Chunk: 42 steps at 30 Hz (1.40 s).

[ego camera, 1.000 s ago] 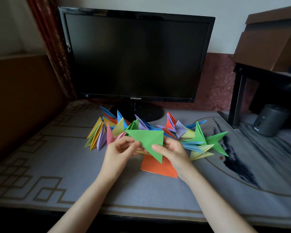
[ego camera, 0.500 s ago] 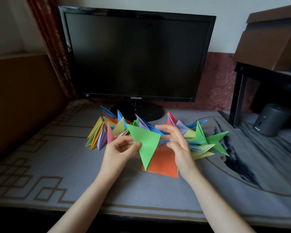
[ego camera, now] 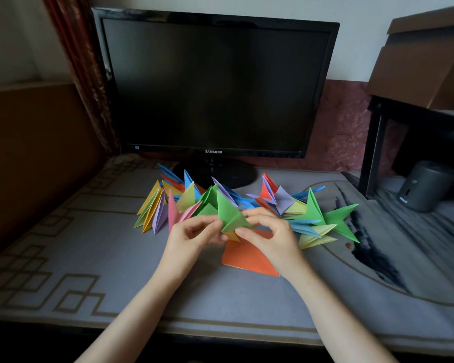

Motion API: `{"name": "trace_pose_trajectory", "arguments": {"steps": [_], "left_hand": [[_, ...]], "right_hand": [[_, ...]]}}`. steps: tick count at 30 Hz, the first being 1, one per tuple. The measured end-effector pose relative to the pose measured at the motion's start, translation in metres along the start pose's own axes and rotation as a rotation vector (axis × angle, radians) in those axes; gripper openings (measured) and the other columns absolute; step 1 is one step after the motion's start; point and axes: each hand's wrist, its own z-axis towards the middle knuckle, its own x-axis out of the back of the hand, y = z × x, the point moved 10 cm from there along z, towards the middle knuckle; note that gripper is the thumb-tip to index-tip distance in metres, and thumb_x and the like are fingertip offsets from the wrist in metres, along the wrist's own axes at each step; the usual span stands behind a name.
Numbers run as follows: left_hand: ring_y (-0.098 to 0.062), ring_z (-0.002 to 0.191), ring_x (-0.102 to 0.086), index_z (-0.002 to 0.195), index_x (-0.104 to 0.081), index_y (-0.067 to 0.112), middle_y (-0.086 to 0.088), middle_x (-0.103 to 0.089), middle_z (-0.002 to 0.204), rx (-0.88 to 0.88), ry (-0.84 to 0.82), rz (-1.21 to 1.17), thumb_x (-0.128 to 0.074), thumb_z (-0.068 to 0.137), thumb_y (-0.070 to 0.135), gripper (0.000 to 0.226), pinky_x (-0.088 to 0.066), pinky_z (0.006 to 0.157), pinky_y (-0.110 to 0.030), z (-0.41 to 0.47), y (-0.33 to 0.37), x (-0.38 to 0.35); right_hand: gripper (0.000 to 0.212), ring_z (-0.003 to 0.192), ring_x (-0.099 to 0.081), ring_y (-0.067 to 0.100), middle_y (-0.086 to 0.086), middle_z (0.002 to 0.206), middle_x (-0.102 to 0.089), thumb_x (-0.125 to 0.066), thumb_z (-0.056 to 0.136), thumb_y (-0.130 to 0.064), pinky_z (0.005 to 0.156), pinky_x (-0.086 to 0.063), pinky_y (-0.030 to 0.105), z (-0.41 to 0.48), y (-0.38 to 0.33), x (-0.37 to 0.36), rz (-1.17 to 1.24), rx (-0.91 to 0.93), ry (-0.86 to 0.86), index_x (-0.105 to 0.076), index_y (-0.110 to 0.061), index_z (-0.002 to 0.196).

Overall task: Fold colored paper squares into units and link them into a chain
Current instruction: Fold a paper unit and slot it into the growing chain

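A folded green paper unit [ego camera: 230, 214] is held above the desk between both hands. My left hand [ego camera: 194, 234] pinches its left side and my right hand [ego camera: 269, 231] pinches its right tip with curled fingers. Below them an orange paper [ego camera: 247, 258] lies flat on the desk mat. Behind the hands a long chain of linked units [ego camera: 296, 210] in yellow, purple, pink, blue, red and green stretches left to right across the mat.
A black monitor [ego camera: 215, 85] on a round stand rises right behind the chain. At the right are a dark shelf leg [ego camera: 372, 153], a grey cylinder [ego camera: 425, 186] and a cardboard box [ego camera: 425, 58]. The patterned grey mat [ego camera: 89, 271] covers the desk.
The green paper went from a wide flat triangle to a narrower folded unit. My right hand let go, lifted, then came back onto its right tip.
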Motion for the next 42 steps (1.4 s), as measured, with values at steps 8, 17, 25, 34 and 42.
{"name": "trace_pose_trajectory", "arguments": {"steps": [8, 17, 25, 34, 42], "left_hand": [[-0.012, 0.069, -0.068, 0.090, -0.072, 0.010, -0.003, -0.074, 0.077, -0.029, -0.064, 0.046, -0.071, 0.071, 0.018, 0.021, -0.053, 0.068, -0.018, -0.002, 0.004, -0.007], [-0.007, 0.062, -0.063, 0.083, -0.073, 0.013, -0.001, -0.071, 0.073, -0.067, -0.038, 0.171, -0.073, 0.073, 0.019, 0.011, -0.050, 0.066, -0.015, -0.002, 0.006, -0.003], [-0.007, 0.060, -0.062, 0.080, -0.072, 0.006, -0.003, -0.070, 0.068, -0.071, 0.037, 0.066, -0.071, 0.072, 0.018, 0.015, -0.051, 0.064, -0.016, 0.000, 0.007, 0.005], [-0.017, 0.067, -0.067, 0.083, -0.072, 0.003, -0.011, -0.072, 0.072, -0.121, -0.047, 0.110, -0.070, 0.075, 0.019, 0.018, -0.055, 0.070, -0.022, -0.003, 0.008, -0.003], [-0.008, 0.063, -0.058, 0.081, -0.070, 0.008, 0.002, -0.069, 0.081, -0.090, 0.209, -0.051, -0.065, 0.081, 0.010, 0.005, -0.051, 0.064, -0.019, 0.007, 0.005, 0.033]], "right_hand": [[0.019, 0.076, -0.059, 0.013, -0.002, 0.079, -0.065, -0.072, 0.078, 0.000, 0.074, -0.046, 0.026, -0.002, 0.005, -0.006, 0.163, -0.088, -0.027, -0.061, -0.012, 0.089], [0.010, 0.072, -0.059, 0.011, 0.003, 0.075, -0.066, -0.070, 0.081, -0.005, 0.069, -0.046, 0.026, -0.002, 0.013, -0.004, 0.188, -0.214, -0.006, -0.065, -0.011, 0.076], [0.016, 0.081, -0.066, 0.015, 0.001, 0.083, -0.073, -0.073, 0.077, -0.002, 0.078, -0.051, 0.027, -0.004, 0.017, -0.019, 0.247, -0.287, -0.108, -0.068, -0.013, 0.087], [0.022, 0.075, -0.069, 0.014, 0.002, 0.079, -0.074, -0.072, 0.076, 0.003, 0.075, -0.054, 0.027, -0.007, 0.016, -0.027, 0.310, -0.318, -0.164, -0.070, -0.017, 0.083], [0.030, 0.065, -0.069, 0.017, 0.002, 0.067, -0.068, -0.072, 0.071, 0.012, 0.067, -0.054, 0.025, -0.010, 0.022, -0.028, 0.212, -0.305, -0.175, -0.061, -0.013, 0.084]]}}
